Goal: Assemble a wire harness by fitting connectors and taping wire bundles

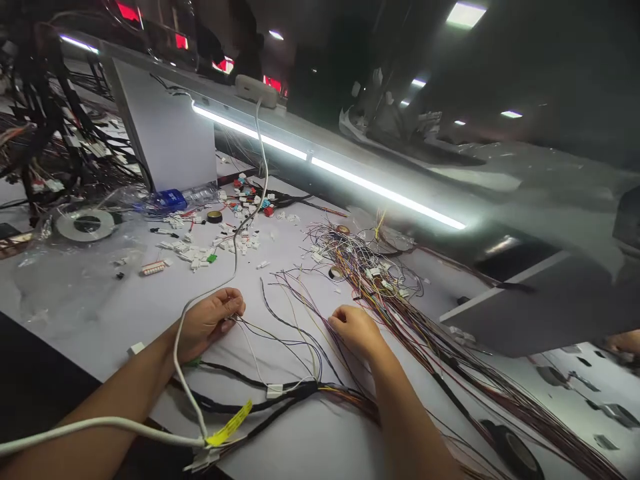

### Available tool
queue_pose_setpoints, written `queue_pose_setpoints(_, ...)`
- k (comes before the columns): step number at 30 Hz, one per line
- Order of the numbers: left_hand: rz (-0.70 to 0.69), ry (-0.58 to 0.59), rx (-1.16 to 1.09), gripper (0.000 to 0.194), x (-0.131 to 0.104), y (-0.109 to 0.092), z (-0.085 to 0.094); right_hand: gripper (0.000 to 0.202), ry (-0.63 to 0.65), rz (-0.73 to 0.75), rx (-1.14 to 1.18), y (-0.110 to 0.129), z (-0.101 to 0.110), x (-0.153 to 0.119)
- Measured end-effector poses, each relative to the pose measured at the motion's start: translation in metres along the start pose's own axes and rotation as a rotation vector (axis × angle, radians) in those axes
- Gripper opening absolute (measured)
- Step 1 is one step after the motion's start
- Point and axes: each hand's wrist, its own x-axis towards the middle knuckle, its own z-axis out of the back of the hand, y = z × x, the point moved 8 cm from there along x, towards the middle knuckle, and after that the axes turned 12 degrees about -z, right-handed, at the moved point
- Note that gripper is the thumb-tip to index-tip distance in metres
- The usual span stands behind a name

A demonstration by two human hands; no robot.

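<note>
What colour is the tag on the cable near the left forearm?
Yellow. The tag hangs on the white cable, clearest in the head view, low and left of centre.

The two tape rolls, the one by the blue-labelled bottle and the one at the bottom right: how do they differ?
The small tape roll lies far off beside the loose white connectors, clear of wires; the large black tape roll lies near the right forearm, among the multicoloured wire bundle. The small one shows a yellowish inner ring, the large one looks all black. Both lie flat on the white table.

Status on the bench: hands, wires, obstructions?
Left hand pinching thin wires. Right hand on the loose wire bundle. White cable draped over left forearm.
</note>
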Motion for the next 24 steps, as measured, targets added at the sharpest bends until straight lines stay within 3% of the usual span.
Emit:
queue_pose_setpoints(7,0.046,-0.044,0.063,0.028,-0.001,0.001,-0.001,0.016,-0.082,-0.115,-0.155,-0.03,-0.004,-0.038)
queue_pose_setpoints(14,0.046,-0.115,0.029,0.029,-0.002,0.003,0.002,0.022,0.029,-0.146,-0.207,-0.038,-0.013,-0.037)
queue_pose_setpoints(24,0.072,-0.061,-0.019,0.027,-0.006,0.005,-0.002,0.015,0.105,-0.167,-0.236,-0.046,-0.008,-0.043)
